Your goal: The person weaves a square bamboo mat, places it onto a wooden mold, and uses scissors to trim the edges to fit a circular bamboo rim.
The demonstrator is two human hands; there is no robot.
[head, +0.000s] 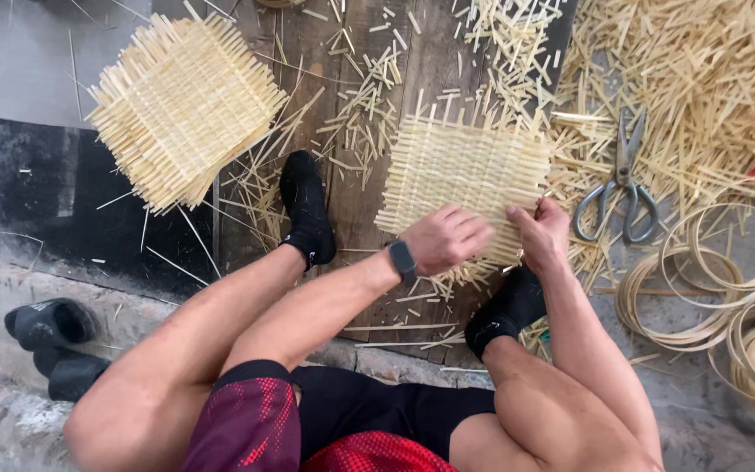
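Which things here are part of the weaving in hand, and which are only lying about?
In hand:
- square pale woven bamboo mat, under the left hand and pinched at its edge by the right hand
- loose pale bamboo strips

Lying about:
- stack of finished woven bamboo mats
- grey metal scissors
- coiled bamboo hoops
- black slippers

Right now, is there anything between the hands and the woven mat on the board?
Nothing visible. The left hand lies flat on the near edge of the woven mat, and the right hand pinches its near right corner. The scissors lie off to the right, apart from both.
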